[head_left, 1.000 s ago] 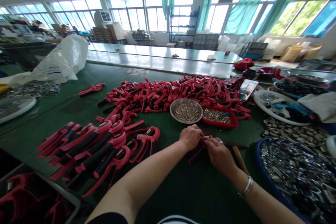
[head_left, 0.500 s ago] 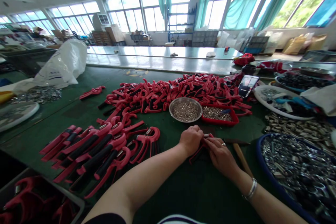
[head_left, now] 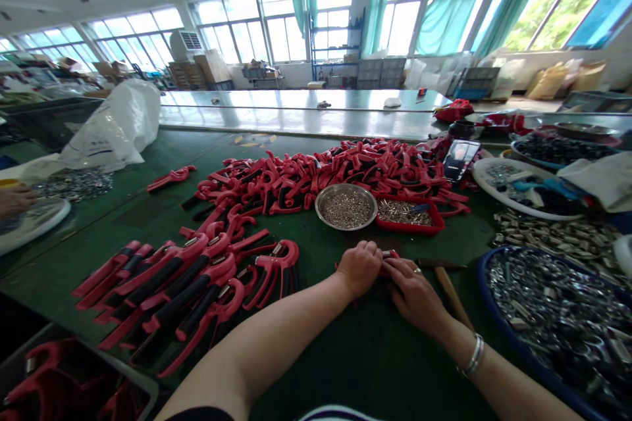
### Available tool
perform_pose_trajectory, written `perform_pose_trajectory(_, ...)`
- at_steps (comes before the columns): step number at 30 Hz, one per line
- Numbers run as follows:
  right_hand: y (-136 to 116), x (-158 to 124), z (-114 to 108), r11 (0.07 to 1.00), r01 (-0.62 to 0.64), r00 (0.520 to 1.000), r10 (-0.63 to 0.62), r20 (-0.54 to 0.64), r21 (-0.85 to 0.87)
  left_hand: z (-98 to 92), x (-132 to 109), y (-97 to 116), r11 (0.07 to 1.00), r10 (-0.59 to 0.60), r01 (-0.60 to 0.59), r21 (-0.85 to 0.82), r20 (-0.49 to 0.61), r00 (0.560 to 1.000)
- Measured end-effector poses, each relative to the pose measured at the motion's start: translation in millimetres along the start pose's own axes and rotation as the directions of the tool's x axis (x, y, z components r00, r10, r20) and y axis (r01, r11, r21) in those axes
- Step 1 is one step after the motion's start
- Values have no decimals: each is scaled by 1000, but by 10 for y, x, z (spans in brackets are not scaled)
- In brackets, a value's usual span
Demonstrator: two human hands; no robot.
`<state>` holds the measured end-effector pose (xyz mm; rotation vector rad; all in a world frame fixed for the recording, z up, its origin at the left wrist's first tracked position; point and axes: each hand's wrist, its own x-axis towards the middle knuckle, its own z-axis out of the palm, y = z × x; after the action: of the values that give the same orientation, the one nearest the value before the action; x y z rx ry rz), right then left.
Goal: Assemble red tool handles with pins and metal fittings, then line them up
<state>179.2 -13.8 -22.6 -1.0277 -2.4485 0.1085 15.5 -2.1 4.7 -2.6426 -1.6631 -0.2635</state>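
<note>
Low at centre of the frame, the left hand (head_left: 360, 268) and right hand (head_left: 413, 295) sit close together above the green desk (head_left: 385, 368), both curled shut around a red grip piece (head_left: 390, 254). Only its tip shows between them; the fingers hide the rest. Keeping the work this low against the desk looks like the steady way to control so small a part. Just right of the right hand lies a wooden-handled hammer (head_left: 451, 293). Above the hands stand a steel bowl (head_left: 345, 185) of small metal pins and a red tray (head_left: 409, 233), with a heap of red-and-black grips (head_left: 345, 161) beyond. A blue basket (head_left: 480, 276) of metal parts fills the lower right.
</note>
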Motion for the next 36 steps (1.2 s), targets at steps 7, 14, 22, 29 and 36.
perform_pose_trajectory(7,-15,14,-72,1000,17,1000,-18,-8,-6,16,-83,-141,986,11,-19,-168,-46,999)
perform_pose_trajectory(14,150,-663,-340,874,-344,938,334,-90,-344,3,-177,-269,947,96,-134,-291,-144,985)
perform_pose_trajectory(22,162,-1319,-521,649,-717,693,702,162,255,-98,-210,-198,956,242,-243,-164,-29,970)
perform_pose_trajectory(29,-66,-958,-735,876,-435,894,447,-14,209,-215,-362,-52,985,68,-66,-158,7,998)
perform_pose_trajectory(36,-93,-663,-912,982,-175,977,164,-138,-68,-131,-336,-51,979,72,-62,-196,43,997)
